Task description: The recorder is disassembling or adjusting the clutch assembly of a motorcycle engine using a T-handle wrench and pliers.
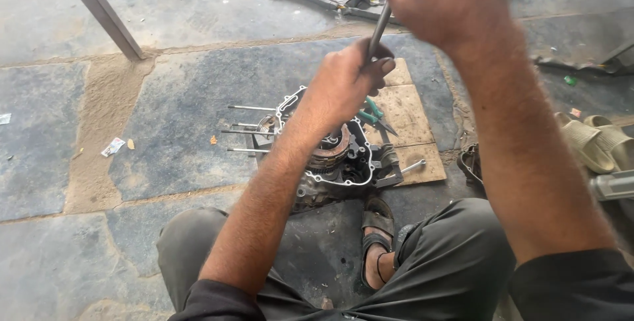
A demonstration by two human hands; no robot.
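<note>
A motorcycle engine case [340, 162] lies open on the stone floor between my knees, its clutch plates showing and long studs [247, 129] sticking out to the left. A long metal rod tool [379, 27] stands over the case. My left hand [347, 80] is closed around its lower part, and my right hand [446, 0] grips its upper end near the top of the view.
Green-handled pliers [373, 113] and a spanner [406, 170] lie on a wooden board [406, 113] right of the engine. My sandalled foot [376, 238] rests in front of the case. Beige sandals [598, 139] sit at the right, a metal leg [99, 7] at upper left.
</note>
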